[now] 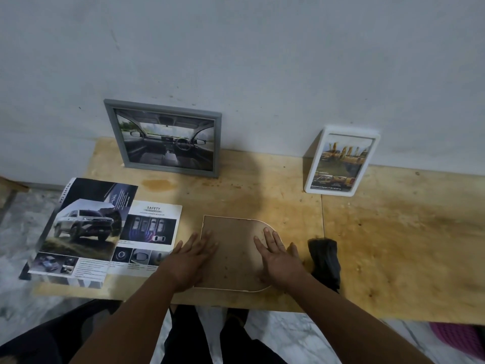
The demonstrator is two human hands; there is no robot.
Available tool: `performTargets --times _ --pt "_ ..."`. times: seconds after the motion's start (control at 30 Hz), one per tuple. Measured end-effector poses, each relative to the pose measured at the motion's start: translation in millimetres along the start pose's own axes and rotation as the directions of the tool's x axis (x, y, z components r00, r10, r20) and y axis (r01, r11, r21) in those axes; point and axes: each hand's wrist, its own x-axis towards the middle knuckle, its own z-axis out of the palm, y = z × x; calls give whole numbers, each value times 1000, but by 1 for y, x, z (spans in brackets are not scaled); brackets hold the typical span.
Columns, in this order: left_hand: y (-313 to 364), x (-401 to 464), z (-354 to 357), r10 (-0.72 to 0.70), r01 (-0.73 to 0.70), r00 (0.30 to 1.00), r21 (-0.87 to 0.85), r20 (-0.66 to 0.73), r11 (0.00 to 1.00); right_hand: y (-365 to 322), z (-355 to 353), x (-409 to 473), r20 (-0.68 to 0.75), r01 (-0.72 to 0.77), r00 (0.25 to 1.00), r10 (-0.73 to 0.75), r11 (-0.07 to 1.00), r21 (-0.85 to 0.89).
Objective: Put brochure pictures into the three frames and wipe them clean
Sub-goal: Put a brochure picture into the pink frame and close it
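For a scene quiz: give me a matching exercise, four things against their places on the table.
Things:
1. grey frame
2. white frame
3. brochures
4. dark cloth

Places:
A. lying flat at the left edge
B. under neither hand, just right of the right hand
C. leaning on the wall, back right
D. leaning on the wall, back left

Pairs: 1-D, 2-C, 3-A, 4-B

Brown arch-ended frame backing board (233,254), flat on plywood desk (393,232); left hand (190,258) and right hand (279,258) spread flat on it; dark cloth (326,261) just right of right hand.
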Motion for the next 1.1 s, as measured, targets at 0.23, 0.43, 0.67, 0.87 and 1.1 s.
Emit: performTargets --times 0.23,0.43,0.67,0.87,1.1 --pt "26 -7 -21 -98 98 994 3 44 995 -1 -8 -10 -52 52 998 -45 990 129" --pt "46 -27 1 -269 217 951 -290 -155 932 6 -5 -36 -351 -44 884 307 804 594" --pt "67 -41 34 -260 99 928 -496 -266 863 13 20 -50 43 -68 887 459 39 997" --pt "70 -46 19 -198 29 825 -311 -529 950 23 3 -69 52 52 917 395 -249 967" --pt "70 -38 -40 -144 -39 587 -206 -797 978 70 -33 -78 -157 88 736 658 137 987"
